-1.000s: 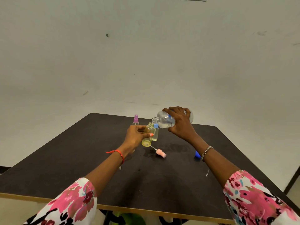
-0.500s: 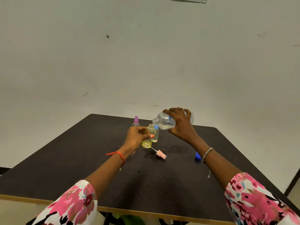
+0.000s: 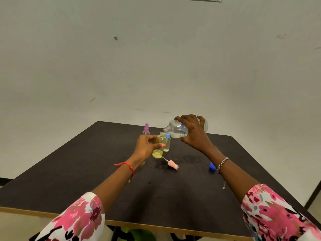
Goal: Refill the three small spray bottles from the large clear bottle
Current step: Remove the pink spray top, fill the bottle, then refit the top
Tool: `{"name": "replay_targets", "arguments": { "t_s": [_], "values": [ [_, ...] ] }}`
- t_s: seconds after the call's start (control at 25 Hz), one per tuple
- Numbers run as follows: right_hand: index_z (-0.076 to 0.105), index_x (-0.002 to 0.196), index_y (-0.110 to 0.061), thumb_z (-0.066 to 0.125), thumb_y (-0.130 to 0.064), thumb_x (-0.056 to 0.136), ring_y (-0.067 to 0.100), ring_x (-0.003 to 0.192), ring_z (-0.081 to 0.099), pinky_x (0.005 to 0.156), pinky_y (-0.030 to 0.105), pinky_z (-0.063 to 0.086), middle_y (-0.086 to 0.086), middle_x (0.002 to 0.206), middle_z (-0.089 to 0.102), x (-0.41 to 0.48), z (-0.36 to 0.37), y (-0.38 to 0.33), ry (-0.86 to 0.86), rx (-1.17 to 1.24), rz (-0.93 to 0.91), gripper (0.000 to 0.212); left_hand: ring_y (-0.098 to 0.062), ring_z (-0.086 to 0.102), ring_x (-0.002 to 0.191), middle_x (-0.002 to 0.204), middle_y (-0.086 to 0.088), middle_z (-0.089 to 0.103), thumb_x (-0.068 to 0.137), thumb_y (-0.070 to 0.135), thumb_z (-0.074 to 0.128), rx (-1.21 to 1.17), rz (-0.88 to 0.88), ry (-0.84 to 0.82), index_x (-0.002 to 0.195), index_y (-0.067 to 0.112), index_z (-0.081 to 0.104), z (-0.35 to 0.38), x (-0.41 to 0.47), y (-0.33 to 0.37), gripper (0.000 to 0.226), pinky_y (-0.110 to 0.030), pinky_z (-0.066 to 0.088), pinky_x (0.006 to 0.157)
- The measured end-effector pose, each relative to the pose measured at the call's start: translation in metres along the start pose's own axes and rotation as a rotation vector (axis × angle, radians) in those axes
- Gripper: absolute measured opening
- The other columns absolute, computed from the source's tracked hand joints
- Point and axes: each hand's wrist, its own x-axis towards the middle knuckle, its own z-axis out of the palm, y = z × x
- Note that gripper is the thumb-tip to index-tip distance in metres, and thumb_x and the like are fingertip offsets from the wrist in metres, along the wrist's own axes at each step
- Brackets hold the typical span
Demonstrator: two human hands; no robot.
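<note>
Barely anything's moved: left hand (image 3: 145,147) still wraps the yellow bottle (image 3: 159,149), right hand (image 3: 194,134) grips the tipped large clear bottle (image 3: 176,130). Pink sprayer (image 3: 172,164) and blue cap (image 3: 212,166) lie loose nearby.

We see a plain indoor room, of a kind we cannot name more closely. A pale painted wall (image 3: 156,66) fills most of the view, scuffed and marked with a few dark spots (image 3: 115,38). Before it stands a dark table (image 3: 83,171) with a light wooden edge along its near side. A dark strip (image 3: 5,180) runs low along the wall past the table's left edge, and something green (image 3: 140,235) shows beneath the near edge.
</note>
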Motion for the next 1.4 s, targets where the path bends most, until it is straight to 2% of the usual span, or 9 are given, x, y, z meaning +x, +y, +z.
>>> {"name": "replay_targets", "arguments": {
  "t_s": [0.2,0.28,0.36,0.48,0.6,0.8,1.04,1.24,1.4],
  "values": [
    [0.056,0.120,-0.015,0.073,-0.012,0.062,0.034,0.113,0.051,0.101,0.052,0.021,0.012,0.114,0.060,-0.0012,0.0001,0.0004,0.000,-0.006,-0.008,0.061,-0.016,0.062,0.091,0.103,-0.012,0.065,0.071,-0.001,0.073,0.008,0.000,0.001,0.115,-0.004,0.059,0.0006,-0.0003,-0.0014,0.047,-0.017,0.053,0.069],
    [0.056,0.120,-0.016,0.071,-0.014,0.063,0.034,0.112,0.052,0.101,0.052,0.021,0.012,0.113,0.061,-0.0022,0.0005,0.0010,-0.001,-0.011,-0.012,0.059,-0.011,0.062,0.084,0.095,-0.006,0.064,0.071,-0.001,0.073,0.007,-0.007,-0.001,0.115,-0.004,0.059,0.0013,-0.0013,-0.0017,0.045,-0.011,0.053,0.062],
    [0.056,0.119,-0.016,0.066,-0.019,0.063,0.033,0.112,0.052,0.100,0.052,0.022,0.012,0.113,0.061,-0.0027,0.0006,0.0013,-0.001,-0.018,-0.014,0.058,-0.011,0.061,0.085,0.097,-0.007,0.064,0.072,-0.001,0.072,0.015,-0.006,-0.003,0.115,-0.003,0.059,0.0019,-0.0016,-0.0024,0.046,-0.008,0.052,0.060],
    [0.057,0.119,-0.016,0.063,-0.022,0.062,0.033,0.112,0.052,0.100,0.053,0.022,0.011,0.112,0.061,-0.0027,0.0005,0.0019,-0.003,-0.021,-0.014,0.058,-0.016,0.062,0.091,0.104,-0.014,0.065,0.071,-0.001,0.072,0.014,-0.005,0.003,0.116,-0.004,0.059,0.0020,-0.0011,-0.0033,0.047,-0.014,0.054,0.066],
    [0.056,0.119,-0.016,0.070,-0.015,0.062,0.034,0.112,0.053,0.100,0.053,0.022,0.012,0.112,0.061,-0.0035,0.0001,0.0027,-0.001,-0.016,-0.019,0.059,-0.017,0.061,0.096,0.112,-0.017,0.065,0.071,-0.001,0.072,0.017,-0.010,0.002,0.117,-0.003,0.058,0.0023,-0.0012,-0.0035,0.047,-0.020,0.052,0.075],
    [0.057,0.118,-0.016,0.074,-0.011,0.061,0.034,0.110,0.054,0.100,0.054,0.023,0.012,0.111,0.062,-0.0033,0.0004,0.0020,0.004,-0.021,-0.022,0.060,-0.015,0.060,0.095,0.113,-0.016,0.065,0.072,0.000,0.072,0.029,-0.014,0.002,0.118,-0.002,0.058,0.0029,-0.0022,-0.0030,0.048,-0.016,0.050,0.069],
    [0.057,0.118,-0.017,0.074,-0.012,0.061,0.034,0.111,0.053,0.099,0.053,0.023,0.011,0.111,0.061,-0.0041,-0.0004,0.0020,0.000,-0.044,-0.024,0.061,-0.018,0.061,0.098,0.113,-0.017,0.065,0.073,0.000,0.071,0.033,-0.018,0.002,0.117,-0.002,0.059,0.0036,-0.0022,-0.0041,0.046,-0.026,0.050,0.085],
    [0.056,0.120,-0.017,0.072,-0.012,0.062,0.033,0.112,0.052,0.101,0.052,0.021,0.010,0.113,0.060,-0.0046,-0.0006,0.0033,-0.008,-0.053,-0.024,0.061,-0.018,0.061,0.099,0.114,-0.016,0.065,0.073,0.001,0.072,0.023,-0.021,0.001,0.117,-0.002,0.058,0.0043,-0.0032,-0.0039,0.047,-0.028,0.049,0.086],
    [0.055,0.121,-0.017,0.064,-0.019,0.062,0.033,0.113,0.052,0.101,0.053,0.021,0.010,0.114,0.060,-0.0047,-0.0022,0.0031,-0.011,-0.057,-0.025,0.059,-0.017,0.060,0.097,0.112,-0.017,0.065,0.072,0.000,0.072,0.013,-0.021,-0.002,0.116,-0.002,0.059,0.0043,-0.0046,-0.0029,0.046,-0.026,0.049,0.085]
  ]
}}
